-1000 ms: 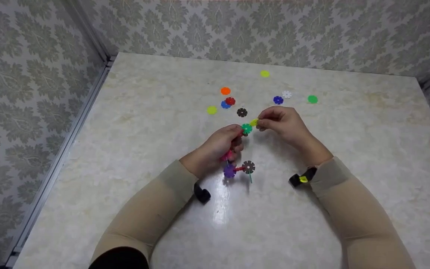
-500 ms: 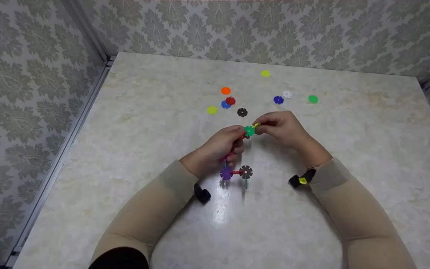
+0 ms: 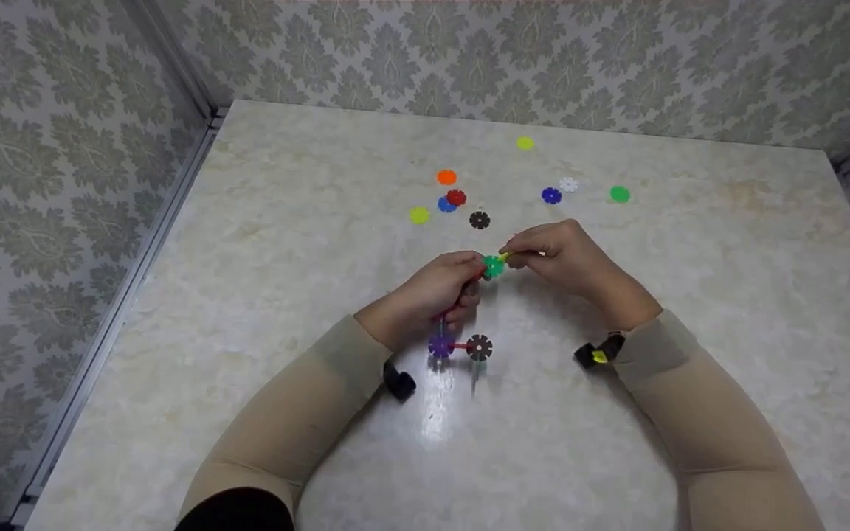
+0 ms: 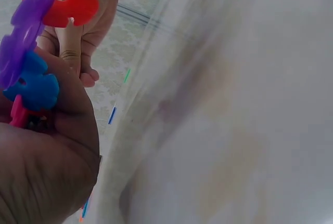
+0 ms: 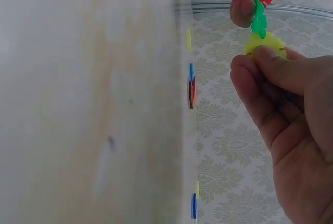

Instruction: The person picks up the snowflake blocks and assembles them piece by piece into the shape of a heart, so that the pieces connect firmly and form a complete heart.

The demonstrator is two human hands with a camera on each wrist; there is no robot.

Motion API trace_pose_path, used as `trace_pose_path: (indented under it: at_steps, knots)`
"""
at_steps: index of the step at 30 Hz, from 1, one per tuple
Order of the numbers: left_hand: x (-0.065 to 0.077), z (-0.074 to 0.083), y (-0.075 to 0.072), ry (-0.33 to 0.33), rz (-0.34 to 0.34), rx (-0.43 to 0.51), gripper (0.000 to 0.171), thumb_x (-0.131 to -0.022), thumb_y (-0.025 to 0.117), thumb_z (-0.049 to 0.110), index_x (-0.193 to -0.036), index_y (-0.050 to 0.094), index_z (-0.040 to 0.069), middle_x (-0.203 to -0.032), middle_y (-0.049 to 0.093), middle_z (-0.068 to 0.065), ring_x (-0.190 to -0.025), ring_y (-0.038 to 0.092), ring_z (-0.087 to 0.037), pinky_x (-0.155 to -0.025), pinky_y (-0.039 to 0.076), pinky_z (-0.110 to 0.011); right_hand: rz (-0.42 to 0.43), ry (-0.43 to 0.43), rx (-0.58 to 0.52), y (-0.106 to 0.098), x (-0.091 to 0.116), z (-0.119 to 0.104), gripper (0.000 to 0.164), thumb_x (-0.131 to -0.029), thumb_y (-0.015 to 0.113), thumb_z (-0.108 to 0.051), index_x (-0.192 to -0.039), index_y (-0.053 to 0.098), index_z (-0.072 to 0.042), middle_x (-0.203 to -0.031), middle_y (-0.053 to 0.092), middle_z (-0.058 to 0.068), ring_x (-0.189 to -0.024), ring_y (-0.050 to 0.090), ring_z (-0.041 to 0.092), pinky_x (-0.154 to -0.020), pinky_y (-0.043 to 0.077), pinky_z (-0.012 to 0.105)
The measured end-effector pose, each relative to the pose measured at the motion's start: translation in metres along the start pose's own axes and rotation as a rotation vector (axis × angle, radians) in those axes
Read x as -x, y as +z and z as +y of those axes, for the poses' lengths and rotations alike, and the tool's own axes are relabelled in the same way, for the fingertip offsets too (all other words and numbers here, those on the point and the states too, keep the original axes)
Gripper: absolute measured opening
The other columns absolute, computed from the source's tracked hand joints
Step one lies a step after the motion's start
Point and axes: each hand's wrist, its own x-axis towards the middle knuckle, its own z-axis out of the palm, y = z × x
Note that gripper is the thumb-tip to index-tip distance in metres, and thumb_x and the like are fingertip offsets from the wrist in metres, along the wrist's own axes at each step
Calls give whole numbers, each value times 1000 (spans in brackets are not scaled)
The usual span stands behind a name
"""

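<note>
Well inside the far edge of the counter (image 3: 727,273), the left hand (image 3: 440,287) grips a disc chain (image 3: 440,346); the right hand (image 3: 565,258) pinches a yellow disc (image 5: 277,42) (touching a green disc (image 3: 493,267)).

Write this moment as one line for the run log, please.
Left hand: grips disc chain | right hand: pinches yellow disc | yellow disc: touches green disc | black disc: lies loose on table
</note>
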Motion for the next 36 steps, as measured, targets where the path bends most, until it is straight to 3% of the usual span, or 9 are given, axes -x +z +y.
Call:
trace_pose_path:
  at_steps: [6,14,18,28,36]
  knots:
    - [2,0,0,-16,-3,11,27,-124,41,29,-112,53,8,-70,43,2,-50,36,-13,-45,38,-27,1,-38,-19,0,1,3,19,-96,83,9,-110,89,-2,-111,88,15,-103,84,17,-90,61,10]
    - [2,0,-2,-23,-8,28,28,-124,40,28,-111,55,9,-70,44,2,-49,36,-12,-45,39,-26,-18,-145,-12,2,-1,3,23,-94,81,14,-110,89,0,-109,88,17,-100,85,38,-92,60,8]
    - [1,2,-2,-5,-6,50,29,-125,38,30,-112,51,8,-71,44,2,-50,36,-13,-45,39,-26,32,-141,-1,3,-3,4,20,-96,82,10,-114,87,2,-110,87,19,-99,85,38,-92,60,8]
    - [-3,6,-6,-4,73,117,36,-125,37,38,-126,55,7,-77,47,0,-53,41,-15,-49,45,-29,80,189,-31,-1,-8,10,48,-104,80,0,-151,71,-5,-139,82,9,-111,83,19,-98,60,9]
    - [-4,3,-7,26,79,157,32,-125,35,36,-109,50,13,-79,47,-1,-55,43,-18,-51,50,-31,403,463,-54,-34,-4,40,36,-110,72,-8,-146,74,-5,-141,78,16,-110,67,4,-92,55,14]
